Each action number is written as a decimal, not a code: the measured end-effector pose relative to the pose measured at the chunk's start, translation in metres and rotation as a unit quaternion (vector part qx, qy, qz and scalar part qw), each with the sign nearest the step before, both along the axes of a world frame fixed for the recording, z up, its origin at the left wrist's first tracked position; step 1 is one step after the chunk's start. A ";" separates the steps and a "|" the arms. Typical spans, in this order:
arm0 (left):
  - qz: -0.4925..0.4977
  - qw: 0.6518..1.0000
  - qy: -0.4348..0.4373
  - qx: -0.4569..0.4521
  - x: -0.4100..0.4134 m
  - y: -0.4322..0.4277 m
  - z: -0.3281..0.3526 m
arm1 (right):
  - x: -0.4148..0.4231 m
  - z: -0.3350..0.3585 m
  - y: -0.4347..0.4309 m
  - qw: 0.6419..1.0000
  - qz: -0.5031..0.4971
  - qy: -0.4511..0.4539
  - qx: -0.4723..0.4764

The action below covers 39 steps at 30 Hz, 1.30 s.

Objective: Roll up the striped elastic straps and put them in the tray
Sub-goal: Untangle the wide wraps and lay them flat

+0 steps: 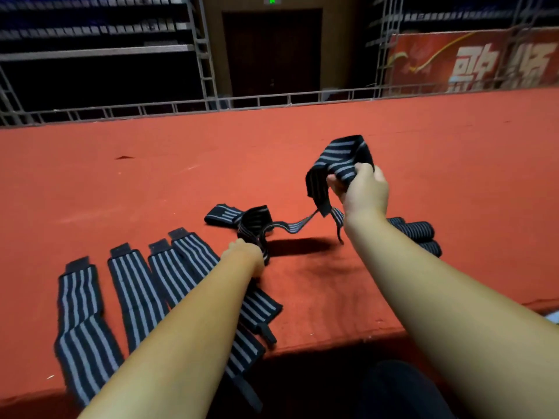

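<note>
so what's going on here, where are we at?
A person is handling a striped strap over the red table. The right hand holds one bunched end up in the air. The left hand grips what looks like its other end, low by the table. It is not rolled yet. Several flat straps lie in a row at the left, and rolled straps sit behind the right forearm. No tray is in view.
</note>
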State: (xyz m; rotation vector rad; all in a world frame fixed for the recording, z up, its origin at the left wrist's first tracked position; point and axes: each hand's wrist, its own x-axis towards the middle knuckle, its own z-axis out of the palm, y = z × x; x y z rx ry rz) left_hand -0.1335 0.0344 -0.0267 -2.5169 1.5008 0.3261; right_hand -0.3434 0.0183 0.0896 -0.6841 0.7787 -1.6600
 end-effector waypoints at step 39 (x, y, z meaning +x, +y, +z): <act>0.010 0.533 0.737 -0.416 -0.048 0.035 0.170 | -0.022 -0.009 0.050 0.776 0.279 0.552 0.120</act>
